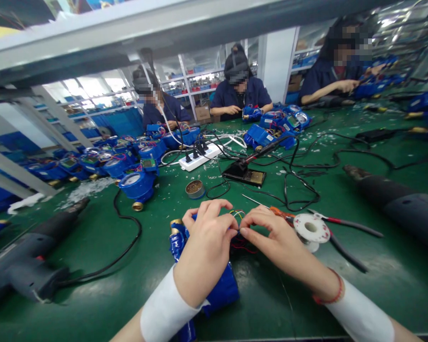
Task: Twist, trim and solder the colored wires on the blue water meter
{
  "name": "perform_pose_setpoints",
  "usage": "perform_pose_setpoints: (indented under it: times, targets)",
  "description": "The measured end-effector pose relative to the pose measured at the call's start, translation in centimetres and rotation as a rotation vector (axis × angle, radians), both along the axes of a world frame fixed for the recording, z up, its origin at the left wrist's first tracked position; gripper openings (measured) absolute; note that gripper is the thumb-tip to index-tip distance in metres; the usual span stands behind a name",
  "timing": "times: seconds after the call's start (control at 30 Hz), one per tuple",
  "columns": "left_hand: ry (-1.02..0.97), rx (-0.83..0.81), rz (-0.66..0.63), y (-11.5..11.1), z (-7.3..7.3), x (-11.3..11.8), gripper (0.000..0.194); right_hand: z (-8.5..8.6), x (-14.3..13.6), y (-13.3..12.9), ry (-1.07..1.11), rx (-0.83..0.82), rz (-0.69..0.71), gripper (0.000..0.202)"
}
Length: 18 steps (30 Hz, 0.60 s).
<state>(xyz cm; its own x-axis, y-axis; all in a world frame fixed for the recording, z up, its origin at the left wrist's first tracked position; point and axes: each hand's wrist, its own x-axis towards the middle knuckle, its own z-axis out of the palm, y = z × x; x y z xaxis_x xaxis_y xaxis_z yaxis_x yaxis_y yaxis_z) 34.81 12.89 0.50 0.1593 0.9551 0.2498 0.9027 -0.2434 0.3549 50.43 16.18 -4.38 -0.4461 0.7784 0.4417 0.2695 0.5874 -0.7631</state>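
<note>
My left hand (207,242) and my right hand (271,237) meet fingertip to fingertip over a blue water meter (217,289) lying on the green table (92,266). Both pinch thin coloured wires (237,214) that come out of the meter, yellow and green above, red below my fingers. White sleeve covers sit on both wrists, and a red string bracelet circles the right one. My left forearm hides much of the meter.
A white solder spool (311,229) and red-handled pliers (342,223) lie right of my hands. Heat guns rest at far left (24,266) and far right (399,204). Behind: a soldering iron stand (244,173), power strip (199,159), flux tin (195,188), several blue meters (137,183). Three other people work across the table.
</note>
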Motion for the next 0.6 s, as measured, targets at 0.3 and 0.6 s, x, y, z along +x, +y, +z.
perform_pose_setpoints:
  times: [0.3, 0.6]
  targets:
    - [0.071, -0.020, 0.057, 0.1, -0.3, -0.3, 0.021, -0.8, 0.6, 0.3, 0.099, -0.185, -0.017, 0.016]
    - [0.122, -0.002, 0.015, 0.0, -0.4, -0.1, 0.020, -0.5, -0.6, -0.1, 0.114, -0.116, -0.047, 0.012]
